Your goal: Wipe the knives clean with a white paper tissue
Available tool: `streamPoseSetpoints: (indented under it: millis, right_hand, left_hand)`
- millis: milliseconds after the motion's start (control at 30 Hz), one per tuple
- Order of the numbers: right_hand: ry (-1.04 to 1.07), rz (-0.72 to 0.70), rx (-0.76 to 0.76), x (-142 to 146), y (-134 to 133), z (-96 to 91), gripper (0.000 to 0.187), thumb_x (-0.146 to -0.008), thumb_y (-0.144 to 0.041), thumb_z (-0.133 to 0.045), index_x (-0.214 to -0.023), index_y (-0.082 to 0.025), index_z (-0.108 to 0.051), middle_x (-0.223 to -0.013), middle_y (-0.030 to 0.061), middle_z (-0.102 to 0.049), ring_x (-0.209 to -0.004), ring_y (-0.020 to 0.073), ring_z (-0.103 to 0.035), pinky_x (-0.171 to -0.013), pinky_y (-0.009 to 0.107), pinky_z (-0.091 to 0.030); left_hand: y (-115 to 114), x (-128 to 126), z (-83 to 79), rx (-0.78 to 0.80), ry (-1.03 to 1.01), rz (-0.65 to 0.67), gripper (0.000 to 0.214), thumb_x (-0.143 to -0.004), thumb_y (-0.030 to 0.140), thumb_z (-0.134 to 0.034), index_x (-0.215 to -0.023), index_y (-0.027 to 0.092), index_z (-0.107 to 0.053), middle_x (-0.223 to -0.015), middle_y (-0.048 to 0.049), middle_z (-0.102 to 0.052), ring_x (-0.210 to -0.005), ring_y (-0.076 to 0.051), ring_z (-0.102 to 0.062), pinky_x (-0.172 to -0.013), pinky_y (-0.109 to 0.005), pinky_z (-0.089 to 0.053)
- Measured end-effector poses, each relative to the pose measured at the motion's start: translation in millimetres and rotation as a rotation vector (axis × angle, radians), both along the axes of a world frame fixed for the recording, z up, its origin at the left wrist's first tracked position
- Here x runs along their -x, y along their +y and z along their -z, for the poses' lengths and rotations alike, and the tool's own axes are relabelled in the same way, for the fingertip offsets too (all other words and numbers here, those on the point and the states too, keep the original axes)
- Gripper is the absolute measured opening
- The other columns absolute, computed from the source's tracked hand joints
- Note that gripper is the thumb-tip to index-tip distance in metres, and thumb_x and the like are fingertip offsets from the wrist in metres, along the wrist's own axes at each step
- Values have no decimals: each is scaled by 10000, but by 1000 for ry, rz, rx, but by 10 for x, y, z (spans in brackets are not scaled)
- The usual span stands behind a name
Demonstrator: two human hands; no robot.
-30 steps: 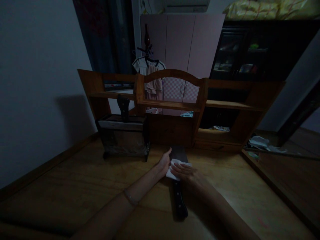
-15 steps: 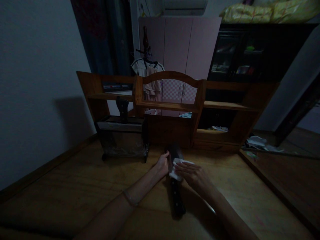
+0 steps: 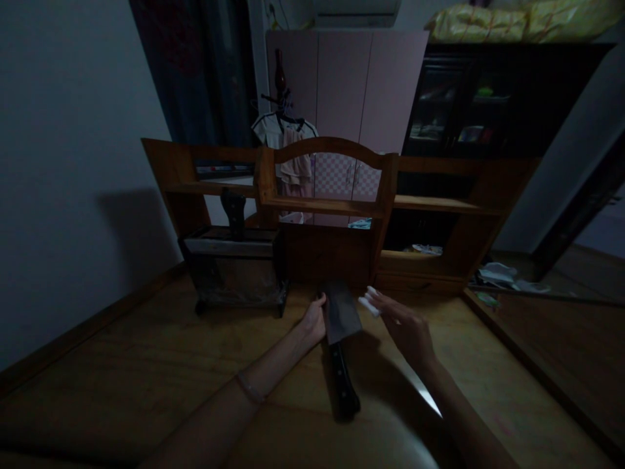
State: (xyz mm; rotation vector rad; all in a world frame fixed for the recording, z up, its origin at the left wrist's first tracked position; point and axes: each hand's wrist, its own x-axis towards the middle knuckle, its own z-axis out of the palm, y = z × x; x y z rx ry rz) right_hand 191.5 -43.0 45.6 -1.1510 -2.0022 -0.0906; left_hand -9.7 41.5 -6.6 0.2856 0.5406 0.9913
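Observation:
A cleaver (image 3: pixel 343 316) with a broad grey blade and a black riveted handle is tilted over the wooden tabletop, its handle toward me. My left hand (image 3: pixel 314 319) grips the blade along its left edge, thumb on top, the other fingers hidden behind. To the right of the blade, apart from it, my right hand (image 3: pixel 403 326) pinches a folded white tissue (image 3: pixel 370 305) between its fingers. At the back left stands a knife block (image 3: pixel 237 270) with dark ends and a see-through front; a black knife handle (image 3: pixel 235 212) sticks up from its top.
A wooden shelf unit (image 3: pixel 332 207) runs along the back of the table (image 3: pixel 273 397). A wall (image 3: pixel 73 195) borders the left side. A raised wooden edge (image 3: pixel 527 371) bounds the right. Something thin and white (image 3: pixel 424 391) shows beneath my right forearm.
My right hand has lifted off the blade with the tissue and moved right, baring the blade's face. My left hand still holds the cleaver in nearly the same place.

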Motion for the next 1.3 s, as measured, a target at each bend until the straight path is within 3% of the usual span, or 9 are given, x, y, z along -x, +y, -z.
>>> streamPoseSetpoints:
  millis: [133,300,433,533,700,933,1133,1300]
  right_hand:
    - [211,55,-29,88,-27,-21,384,-906,-184,-428,-1251,-308,-541,-1328,-26,-516,-1220,185,-485,-1047,362,-398]
    - [155,-174,147,279,-26,95,420,-896,-151,-400,-1274,-289,-522,-1378,-6,-461,-1263,183,-435,-1062,390,-374]
    - [39,-362,316,399,-54,143,424,-893,-120,-388,-1258,-268,-544,-1379,16,-460,-1291,190,-397,-1082,423,-337]
    - [17,-415,397,428,-82,126,425,-904,-133,-384,-1284,-269,-517,-1390,16,-445,-1304,184,-375,-1094,416,-314]
    - [4,-449,500,378,-75,104,405,-902,-172,-420,-1274,-292,-524,-1382,0,-449,-1315,198,-352,-1095,440,-297]
    - [5,-463,562,327,-78,48,372,-864,-148,-447,-1185,-251,-604,-1279,27,-544,-1230,217,-466,-1041,440,-376]
    - [-78,-386,482,304,-142,-12,374,-846,-135,-446,-1139,-261,-640,-1209,15,-599,-1147,210,-546,-985,369,-448]
    - [-203,-339,385,296,-136,15,469,-801,-82,-471,-1201,-296,-591,-1253,-14,-559,-1152,200,-541,-964,337,-473]
  left_hand:
    - [15,-61,17,-58,20,-11,323,-911,356,-434,-971,94,-613,-836,-115,-694,-775,-212,-667,-885,-365,-451]
    - [40,-82,46,-105,-5,89,431,-924,414,-381,-975,57,-616,-853,-143,-690,-749,-210,-664,-837,-336,-470]
    - [63,-70,94,-75,134,97,475,-895,501,-402,-845,77,-610,-689,-104,-660,-577,-188,-627,-661,-306,-495]
    - [74,-62,139,-56,195,122,503,-858,567,-424,-827,98,-604,-646,-81,-639,-537,-192,-606,-592,-301,-482]
    - [57,-61,156,-54,199,116,510,-845,582,-432,-881,104,-605,-702,-100,-656,-616,-220,-627,-652,-322,-478]
    - [28,-61,95,-101,59,69,466,-877,529,-417,-897,106,-611,-740,-83,-662,-655,-194,-616,-784,-331,-455]
    - [8,-71,36,-96,57,67,516,-888,527,-387,-978,73,-617,-857,-135,-679,-767,-223,-638,-854,-351,-438]
    - [-12,-68,9,-102,69,44,515,-888,526,-390,-968,76,-627,-832,-132,-687,-747,-220,-643,-860,-350,-442]
